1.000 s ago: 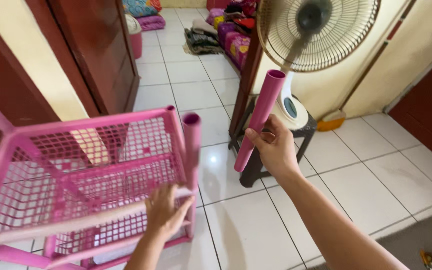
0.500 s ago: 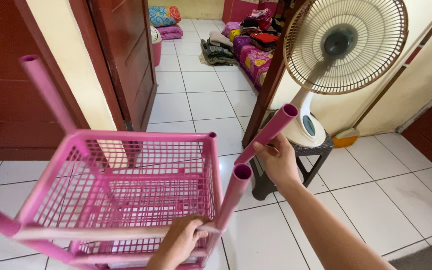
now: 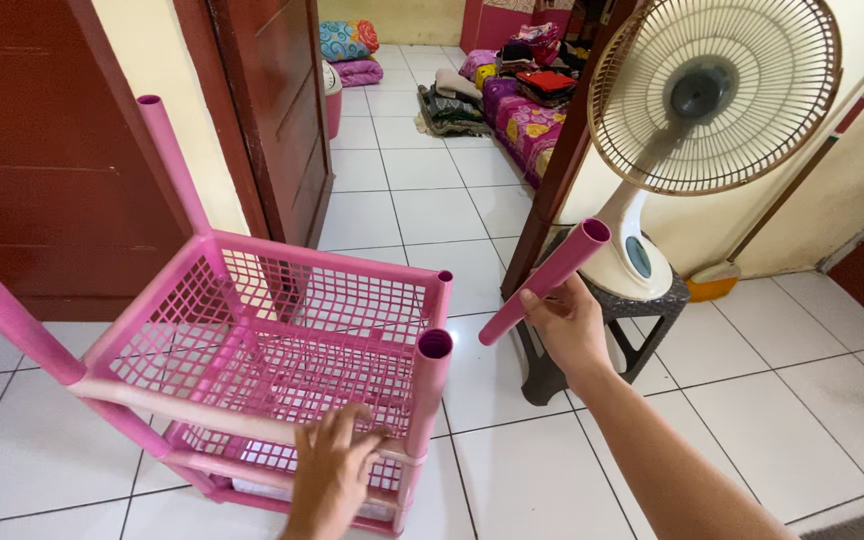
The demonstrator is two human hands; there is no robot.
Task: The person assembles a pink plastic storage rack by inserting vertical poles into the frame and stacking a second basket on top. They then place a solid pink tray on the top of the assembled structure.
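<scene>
My right hand [image 3: 567,325] is closed around a loose pink tube [image 3: 544,281], gripping it near its lower-middle, tube tilted up to the right with its open end at top, lower end pointing down-left toward the rack. Tube is held in the air, apart from the rack, just right of it and in front of the small dark stool [image 3: 642,335]

My left hand [image 3: 332,470] is on the near edge of the pink mesh shelf rack [image 3: 272,350], fingers curled over the pale near rail, so gripping the rack frame; cannot tell how tight. Hand sits just left of the near corner post [image 3: 427,400], which stands upright with an open hollow top. It looks close to touching the post, but I cannot tell

Rack sits on the white tiled floor [image 3: 752,400], tipped a little. Two trays visible, one above the other, the lower seen through the mesh. Far right corner has a short post stub [image 3: 443,290]. Far left post [image 3: 170,160] is long and leans up-left. Another long pink post [image 3: 7,310] runs off the left edge

Behind my right hand a cream fan [image 3: 712,100] stands on the stool, round grille up top. Dark red door [image 3: 272,110] beyond the rack, next to a yellow wall strip. Farther back on the floor, folded clothes and bedding [image 3: 512,90]
</scene>
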